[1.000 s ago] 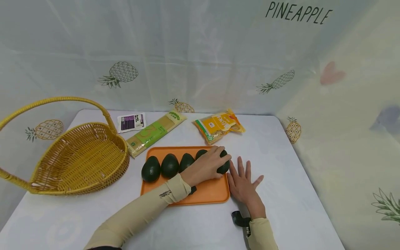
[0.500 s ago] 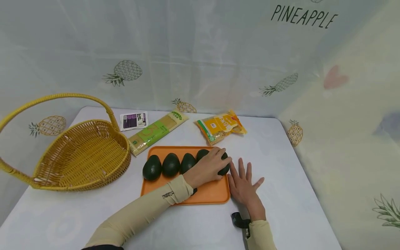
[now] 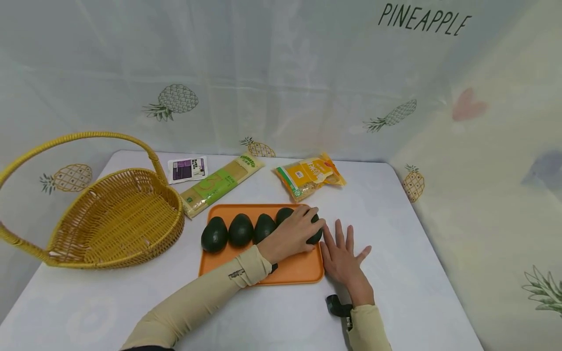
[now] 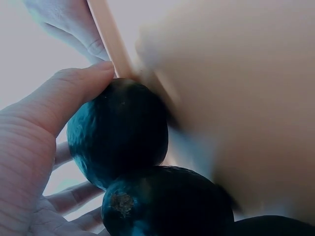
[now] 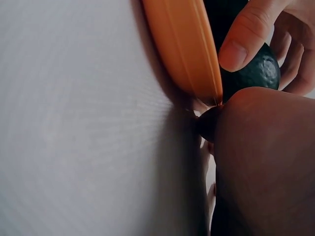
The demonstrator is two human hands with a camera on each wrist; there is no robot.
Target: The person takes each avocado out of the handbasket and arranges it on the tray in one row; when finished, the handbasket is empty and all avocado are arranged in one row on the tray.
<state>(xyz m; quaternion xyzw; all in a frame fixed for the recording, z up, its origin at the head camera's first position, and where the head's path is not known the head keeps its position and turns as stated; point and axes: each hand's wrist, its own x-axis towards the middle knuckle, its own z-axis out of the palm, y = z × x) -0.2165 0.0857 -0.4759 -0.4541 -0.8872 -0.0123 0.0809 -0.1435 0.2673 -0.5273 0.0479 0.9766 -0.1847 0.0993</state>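
Dark green avocados stand in a row on an orange tray (image 3: 303, 271) in the head view. My left hand (image 3: 288, 236) reaches over the tray and holds the rightmost avocado (image 3: 315, 235). In the left wrist view, the thumb lies along the top of this avocado (image 4: 120, 132), and a neighbouring avocado (image 4: 167, 204) touches it. My right hand (image 3: 344, 262) rests on the table with fingers spread, beside the tray's right edge. From the right wrist view, the tray's rim (image 5: 189, 49) is close to this hand, and the left thumb presses the held avocado (image 5: 256, 69).
A yellow wicker basket (image 3: 118, 219) with a tall handle stands at the left. Behind the tray lie a green-labelled noodle pack (image 3: 223, 184), a small purple-and-white packet (image 3: 187, 169) and a yellow bag of grain (image 3: 309, 175). A pineapple-print curtain (image 3: 281, 73) hangs behind the white table.
The head view has shifted slightly. Both hands, the avocados and the tray keep their places.
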